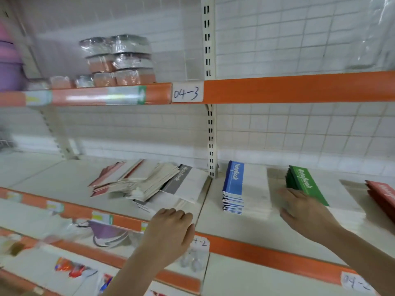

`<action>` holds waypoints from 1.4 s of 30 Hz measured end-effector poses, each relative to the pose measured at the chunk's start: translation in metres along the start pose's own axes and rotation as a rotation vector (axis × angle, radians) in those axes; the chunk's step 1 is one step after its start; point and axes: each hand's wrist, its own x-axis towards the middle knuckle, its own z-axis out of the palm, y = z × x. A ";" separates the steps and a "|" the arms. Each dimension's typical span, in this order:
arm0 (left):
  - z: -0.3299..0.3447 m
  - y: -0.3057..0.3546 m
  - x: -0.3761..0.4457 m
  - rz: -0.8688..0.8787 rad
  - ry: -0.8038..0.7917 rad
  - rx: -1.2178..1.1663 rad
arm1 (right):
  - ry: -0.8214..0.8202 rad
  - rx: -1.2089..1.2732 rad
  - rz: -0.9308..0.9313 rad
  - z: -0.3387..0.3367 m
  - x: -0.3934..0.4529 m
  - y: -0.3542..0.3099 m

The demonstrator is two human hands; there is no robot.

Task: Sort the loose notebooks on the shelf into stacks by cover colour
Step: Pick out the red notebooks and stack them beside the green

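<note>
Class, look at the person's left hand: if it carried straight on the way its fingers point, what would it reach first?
Probably the loose notebook pile: the left hand points up and back towards its near edge, where a grey-covered notebook lies. Depth is hard to judge.

The red notebook stack is cut off at the right edge, and blur smears the purple tubs at far left.

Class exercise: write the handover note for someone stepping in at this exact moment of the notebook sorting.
Left hand: fingers curled at the near edge of the loose pile, no clear grip.
Right hand: fingers straight, resting on the green stack.
Done: blue stack, green stack, red stack at far right.
Left: the loose pile, grey notebook on top, reddish covers beneath.
</note>
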 end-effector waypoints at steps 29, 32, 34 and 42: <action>0.032 -0.250 -0.101 -0.229 0.084 0.001 | -0.252 0.117 -0.521 0.148 0.259 -0.324; 0.034 -0.269 -0.105 -0.261 0.084 0.019 | -0.314 0.056 -0.596 0.165 0.289 -0.361; 0.035 -0.279 -0.107 -0.282 0.060 0.017 | -0.372 -0.006 -0.621 0.175 0.305 -0.383; 0.052 -0.326 -0.109 -0.309 0.015 -0.030 | -0.380 -0.128 -0.563 0.208 0.323 -0.422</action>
